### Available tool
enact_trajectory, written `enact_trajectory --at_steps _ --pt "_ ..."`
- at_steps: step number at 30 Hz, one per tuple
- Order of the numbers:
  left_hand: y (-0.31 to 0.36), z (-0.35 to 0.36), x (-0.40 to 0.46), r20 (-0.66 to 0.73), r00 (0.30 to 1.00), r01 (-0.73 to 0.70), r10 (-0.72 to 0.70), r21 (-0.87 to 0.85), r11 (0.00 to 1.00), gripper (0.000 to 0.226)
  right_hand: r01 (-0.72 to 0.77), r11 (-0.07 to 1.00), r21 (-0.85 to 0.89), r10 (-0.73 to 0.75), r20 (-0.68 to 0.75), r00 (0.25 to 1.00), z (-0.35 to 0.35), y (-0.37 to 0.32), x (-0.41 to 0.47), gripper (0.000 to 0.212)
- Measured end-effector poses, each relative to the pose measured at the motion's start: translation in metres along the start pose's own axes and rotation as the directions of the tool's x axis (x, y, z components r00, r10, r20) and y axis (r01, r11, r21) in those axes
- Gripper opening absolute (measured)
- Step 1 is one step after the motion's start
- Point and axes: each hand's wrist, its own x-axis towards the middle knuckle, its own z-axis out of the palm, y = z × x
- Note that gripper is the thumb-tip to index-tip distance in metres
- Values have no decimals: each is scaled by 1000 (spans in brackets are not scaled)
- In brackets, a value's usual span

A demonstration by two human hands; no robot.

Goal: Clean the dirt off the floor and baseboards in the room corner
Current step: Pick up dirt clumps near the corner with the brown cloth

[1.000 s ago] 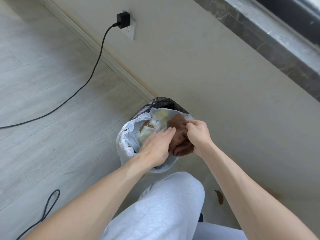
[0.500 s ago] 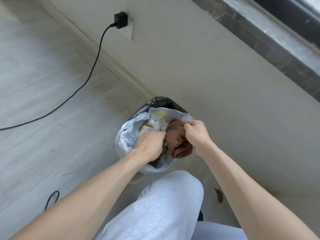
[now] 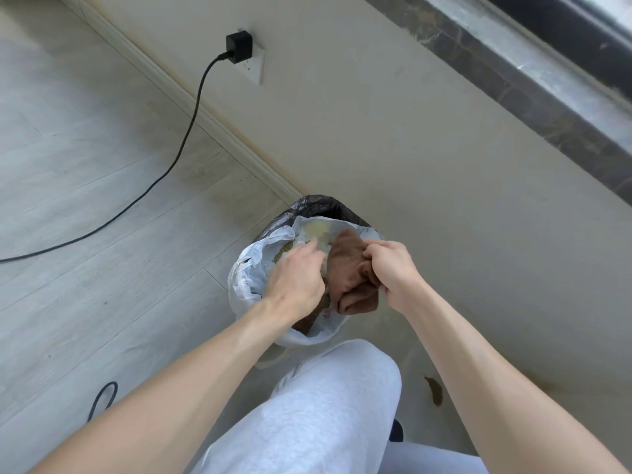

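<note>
My right hand grips a brown cloth bunched over the mouth of a bin lined with a white bag and a black bag. My left hand hovers over the bag beside the cloth, fingers extended toward the far side; its fingertips are partly hidden. Brown crumbly dirt lies inside the white bag. A brown dirt smear marks the floor by the wall at lower right. The white baseboard runs along the wall to the bin.
A black charger sits in a wall socket, its cable trailing across the grey plank floor to the left. Another cable loop lies at lower left. My grey-trousered knee is in front. A dark stone sill runs overhead.
My left hand went from flat fingers to curled, then stretched its fingers out again over the bag. My right hand kept its hold on the cloth. The view shifted slightly.
</note>
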Motion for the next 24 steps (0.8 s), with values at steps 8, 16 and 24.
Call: enact_trajectory --at_steps 8,16,24 --pt "9 0 -29 -179 981 -128 74 -312 941 46 -38 997 71 39 -14 999 2 0 4 34" --pt "0 -2 -5 -24 996 79 -87 -241 967 53 1 996 -92 1 23 1000 1 4 3 33" --pt "11 -6 -5 -161 967 -241 198 -325 914 69 -19 989 -146 47 190 981 -10 -11 -3 28"
